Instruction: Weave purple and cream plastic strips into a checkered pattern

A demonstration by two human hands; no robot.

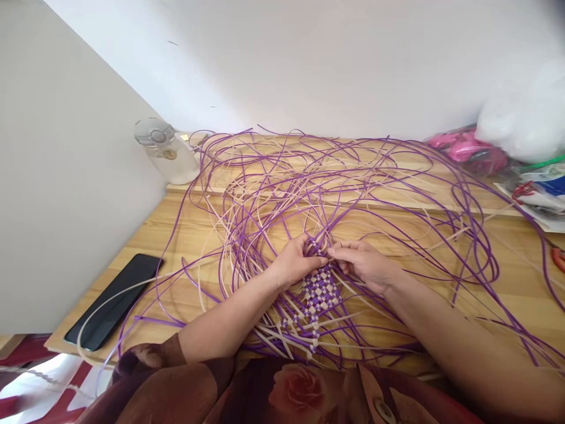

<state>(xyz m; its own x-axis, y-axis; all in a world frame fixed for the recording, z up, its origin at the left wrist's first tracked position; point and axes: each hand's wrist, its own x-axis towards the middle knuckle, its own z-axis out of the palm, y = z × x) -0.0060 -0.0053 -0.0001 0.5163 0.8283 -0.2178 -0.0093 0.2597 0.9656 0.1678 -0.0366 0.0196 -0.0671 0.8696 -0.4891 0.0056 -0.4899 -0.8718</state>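
Note:
A woven piece [321, 293] of purple and cream strips lies on the wooden table in front of me, checkered in pattern. Long loose strips [273, 182] fan out from it on all sides. My left hand [295, 262] grips the piece at its far left edge, thumb across the weave. On the opposite side, my right hand [364, 265] has thumb and fingertips pinched together at the far right edge, closed on a strip there. The fingertips of both hands nearly meet, and the exact strip crossing between them is partly hidden.
A black phone [115, 300] lies at the table's left. A clear bottle with a grey lid [165, 150] stands by the wall on the raised back board. At the back right are a pink bundle in plastic [468, 147], a white plastic bag [525, 118] and an orange-handled tool [558, 258].

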